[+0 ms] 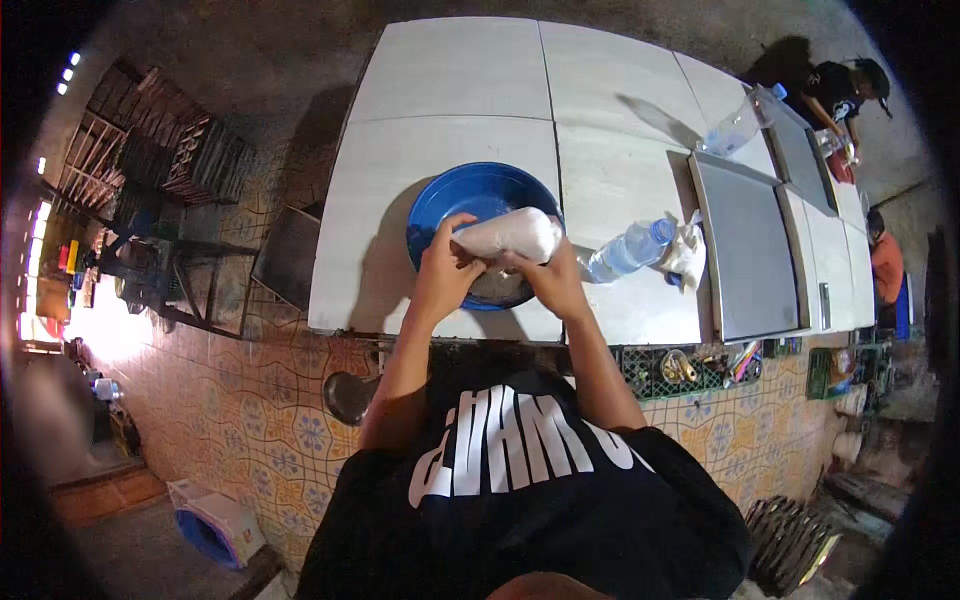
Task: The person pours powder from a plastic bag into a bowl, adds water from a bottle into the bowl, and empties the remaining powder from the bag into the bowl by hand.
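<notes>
A white, filled plastic bag lies tilted between both my hands, held over a blue basin. My left hand grips it at its left end, fingers curled around it. My right hand holds it from the right and below. What lies in the bottom of the basin is partly hidden. Just right of my right hand, a clear plastic bottle with a blue cap stands beside a crumpled pale wrapper or cloth.
White tiled table with metal trays and another bottle at right. A person works at the far right; another sits beyond. Green crates sit below the table's edge. Wooden racks stand at left.
</notes>
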A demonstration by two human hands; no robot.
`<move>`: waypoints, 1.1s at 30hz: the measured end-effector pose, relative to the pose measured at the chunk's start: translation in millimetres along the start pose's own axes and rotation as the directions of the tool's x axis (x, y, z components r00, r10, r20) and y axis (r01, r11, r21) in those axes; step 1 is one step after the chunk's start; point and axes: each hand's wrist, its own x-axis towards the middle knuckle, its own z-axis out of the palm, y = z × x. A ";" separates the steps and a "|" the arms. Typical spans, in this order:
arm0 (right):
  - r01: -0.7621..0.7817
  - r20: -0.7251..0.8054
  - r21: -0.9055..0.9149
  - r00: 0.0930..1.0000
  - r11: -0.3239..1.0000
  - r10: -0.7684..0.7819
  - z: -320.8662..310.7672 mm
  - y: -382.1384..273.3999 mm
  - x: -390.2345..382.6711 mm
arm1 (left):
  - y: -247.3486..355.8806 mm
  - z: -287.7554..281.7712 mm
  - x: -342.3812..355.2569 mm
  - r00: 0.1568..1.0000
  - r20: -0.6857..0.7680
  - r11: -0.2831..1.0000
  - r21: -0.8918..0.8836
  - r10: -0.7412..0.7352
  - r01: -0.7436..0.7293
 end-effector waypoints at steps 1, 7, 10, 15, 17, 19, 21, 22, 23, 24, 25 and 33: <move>-0.002 -0.008 0.004 1.000 1.000 0.002 -2.0 -0.2 -1.4 | -3.6 -0.8 0.3 1.000 0.008 1.000 0.004 -0.002 0.002; 0.036 -0.074 -0.034 0.997 0.999 -0.039 -11.0 8.9 -0.7 | -4.3 -11.6 3.9 0.990 0.138 0.991 0.131 -0.033 0.015; -0.040 -0.077 0.016 0.996 0.999 0.041 -6.7 2.5 -4.2 | 1.3 -15.2 3.2 0.995 0.091 0.969 0.240 0.030 -0.051; 0.033 -0.007 0.002 0.999 0.999 -0.033 6.4 -6.9 -5.6 | 25.4 -5.8 -1.6 0.996 -0.002 0.914 0.398 0.091 -0.082; -0.011 -0.015 0.050 1.000 0.999 0.011 8.8 -2.1 -4.6 | 39.5 -3.1 -2.4 0.999 0.011 0.933 0.359 -0.037 0.031; -0.058 -0.018 0.098 0.998 0.993 0.060 7.7 -4.2 -4.3 | 21.8 -2.7 -1.4 0.999 -0.010 0.901 0.432 0.043 -0.034; 0.004 -0.053 0.044 0.999 0.999 -0.002 1.9 -13.4 -4.0 | 24.6 -0.7 -3.0 0.997 0.007 0.919 0.388 0.076 -0.072; 0.005 -0.106 -0.012 0.994 1.000 -0.006 -0.6 -12.1 -3.3 | 21.5 0.9 -3.0 0.982 -0.009 0.899 0.405 0.186 -0.167; 0.005 -0.100 -0.014 0.995 1.000 -0.006 -3.3 -11.0 -3.3 | 19.1 -0.7 -3.9 0.983 -0.016 0.900 0.403 0.185 -0.163; -0.013 -0.149 -0.016 0.989 1.000 0.010 -5.8 -10.0 -3.5 | 16.8 -3.5 -5.2 0.991 0.007 0.923 0.363 0.137 -0.130; -0.030 -0.199 -0.018 0.980 0.999 0.026 -6.7 -10.4 -2.7 | 18.1 -4.8 -6.1 0.996 0.030 0.942 0.323 0.089 -0.094; 0.011 -0.106 0.007 0.994 1.000 -0.010 4.3 3.2 -10.6 | 9.6 6.9 -16.8 0.999 0.026 0.922 0.385 0.029 -0.037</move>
